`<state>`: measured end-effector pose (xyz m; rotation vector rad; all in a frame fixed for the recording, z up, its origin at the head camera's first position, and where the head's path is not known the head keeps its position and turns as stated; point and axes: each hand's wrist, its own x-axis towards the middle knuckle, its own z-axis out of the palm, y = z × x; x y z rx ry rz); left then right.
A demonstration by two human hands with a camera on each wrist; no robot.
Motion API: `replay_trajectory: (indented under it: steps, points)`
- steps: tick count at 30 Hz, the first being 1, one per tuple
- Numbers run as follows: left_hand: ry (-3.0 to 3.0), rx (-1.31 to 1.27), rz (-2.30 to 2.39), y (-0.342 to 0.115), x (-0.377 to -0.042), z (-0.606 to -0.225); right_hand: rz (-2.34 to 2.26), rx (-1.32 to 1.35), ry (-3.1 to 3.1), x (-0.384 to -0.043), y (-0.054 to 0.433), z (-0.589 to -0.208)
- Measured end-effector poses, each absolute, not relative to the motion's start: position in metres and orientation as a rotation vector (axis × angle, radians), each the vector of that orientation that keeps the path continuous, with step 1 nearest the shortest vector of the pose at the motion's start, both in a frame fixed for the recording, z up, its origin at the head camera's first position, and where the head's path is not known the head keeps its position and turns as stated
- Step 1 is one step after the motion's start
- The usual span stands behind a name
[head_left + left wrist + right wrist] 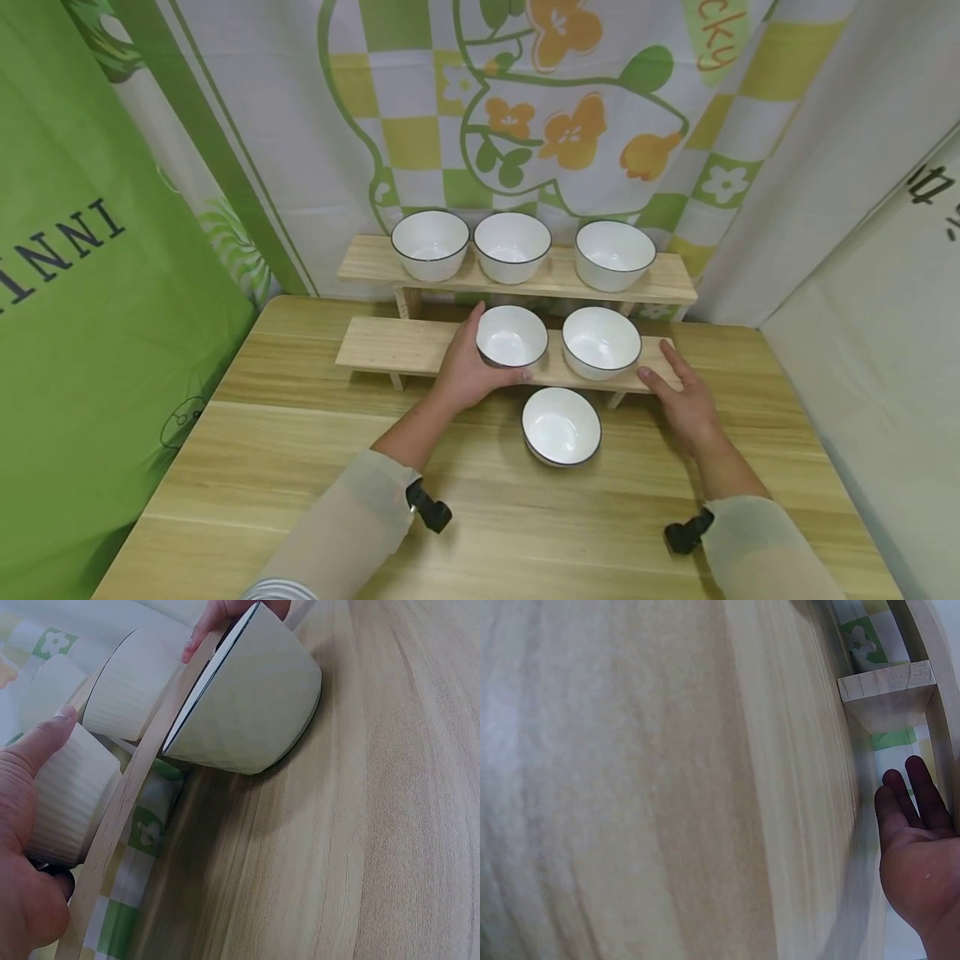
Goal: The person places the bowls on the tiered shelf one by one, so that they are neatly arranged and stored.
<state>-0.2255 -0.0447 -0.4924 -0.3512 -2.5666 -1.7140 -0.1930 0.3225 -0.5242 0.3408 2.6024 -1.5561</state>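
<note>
On the lower tier of a wooden shelf (397, 342), my left hand (468, 371) grips a white dark-rimmed bowl (512, 335), thumb at its near side and fingers at its left. In the left wrist view that ribbed bowl (67, 795) sits behind the thumb. A second bowl (602, 342) stands to its right on the same tier. My right hand (686, 404) is at the tier's right end, thumb and a finger over the board. Several straight fingers (926, 795) show beneath the board in the right wrist view.
Three similar white bowls, left (430, 244), middle (512, 247) and right (615, 255), line the upper tier. Another bowl (561, 427) with faceted sides stands on the wooden table (525, 533) before the shelf. A patterned curtain (420, 100) hangs behind; a green cloth (90, 350) hangs left.
</note>
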Motion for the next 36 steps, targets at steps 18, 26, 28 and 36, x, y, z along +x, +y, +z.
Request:
replay_trajectory:
  steps: [18,26,28,36]
  points:
    - [-2.547,-0.361,-1.728,-0.052,-0.218,-0.489,-1.574,0.352,2.600,-0.194,0.323,-0.526]
    - [-2.529,-0.339,-1.747,-0.059,-0.214,-0.491,-1.572,0.341,2.606,-0.193,0.323,-0.526]
    - [-2.510,-0.335,-1.774,-0.061,-0.213,-0.492,-1.579,0.337,2.604,-0.193,0.323,-0.526]
    - [-2.402,-0.354,-1.931,-0.066,-0.208,-0.497,-1.570,0.338,2.607,-0.193,0.322,-0.526]
